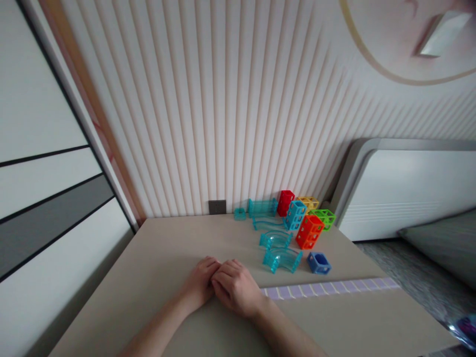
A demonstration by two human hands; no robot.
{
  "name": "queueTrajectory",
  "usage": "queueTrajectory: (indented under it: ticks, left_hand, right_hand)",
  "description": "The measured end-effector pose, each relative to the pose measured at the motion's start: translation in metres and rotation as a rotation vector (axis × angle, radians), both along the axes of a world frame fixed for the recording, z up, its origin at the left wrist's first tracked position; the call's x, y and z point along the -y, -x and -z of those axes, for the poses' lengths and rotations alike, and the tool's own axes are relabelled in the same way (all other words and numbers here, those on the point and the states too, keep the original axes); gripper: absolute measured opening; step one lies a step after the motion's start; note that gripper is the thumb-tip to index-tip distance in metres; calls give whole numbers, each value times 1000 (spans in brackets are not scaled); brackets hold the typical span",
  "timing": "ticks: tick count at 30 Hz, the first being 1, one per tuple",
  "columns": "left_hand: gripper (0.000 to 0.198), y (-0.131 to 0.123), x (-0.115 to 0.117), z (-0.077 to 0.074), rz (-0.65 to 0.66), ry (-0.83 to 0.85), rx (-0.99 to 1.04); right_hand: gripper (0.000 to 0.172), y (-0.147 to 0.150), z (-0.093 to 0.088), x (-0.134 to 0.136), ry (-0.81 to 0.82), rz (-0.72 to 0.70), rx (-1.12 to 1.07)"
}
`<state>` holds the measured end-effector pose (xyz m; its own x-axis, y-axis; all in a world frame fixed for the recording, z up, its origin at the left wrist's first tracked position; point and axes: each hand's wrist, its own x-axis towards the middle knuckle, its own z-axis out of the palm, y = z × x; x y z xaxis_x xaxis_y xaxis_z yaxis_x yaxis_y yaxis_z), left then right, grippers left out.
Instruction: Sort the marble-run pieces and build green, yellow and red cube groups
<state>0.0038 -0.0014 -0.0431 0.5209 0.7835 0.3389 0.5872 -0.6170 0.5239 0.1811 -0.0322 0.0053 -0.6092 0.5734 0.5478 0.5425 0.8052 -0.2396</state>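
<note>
My left hand (202, 283) and my right hand (238, 287) rest together on the table, touching, with fingers curled in; nothing shows in either. Nearest to the right hand is a clear teal curved track piece (283, 258), with a similar curved piece (275, 239) behind it. A small blue square frame block (319, 263) lies to their right. Farther back stand an orange-red lattice block (310, 231), a light blue one (296, 214) and a red one (286, 203). Green (324, 218) and yellow (308, 202) lattice blocks are beside them.
The beige table (167, 248) meets a ribbed wall with a dark socket (217, 207). A straight teal track (262, 207), a wavy teal track (268, 224) and a small teal piece (240, 213) lie near the wall. A purple strip (327, 288) crosses the right side; a bed (409, 188) stands beyond.
</note>
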Motion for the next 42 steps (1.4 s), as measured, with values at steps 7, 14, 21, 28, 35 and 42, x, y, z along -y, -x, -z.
queueTrajectory:
  ticks: [7,14,21,28,35,42]
  left_hand:
    - [18,-1,5,-14,43,33,-9]
    - [18,0,5,-16,52,38,-32]
    - [16,-1,5,-14,47,21,-28]
    - [13,-1,6,-16,54,13,-42]
    - [14,2,5,-14,89,11,-23]
    - [15,3,4,-15,96,17,-31]
  right_hand:
    - [20,-10,0,-1,24,52,-12]
    - [22,-9,1,2,26,24,6]
    - [20,-9,-1,6,27,15,-21]
    - [23,-9,-3,6,25,18,-13]
    - [22,-11,-1,5,32,42,-13]
    - [24,-11,-1,5,32,17,-7]
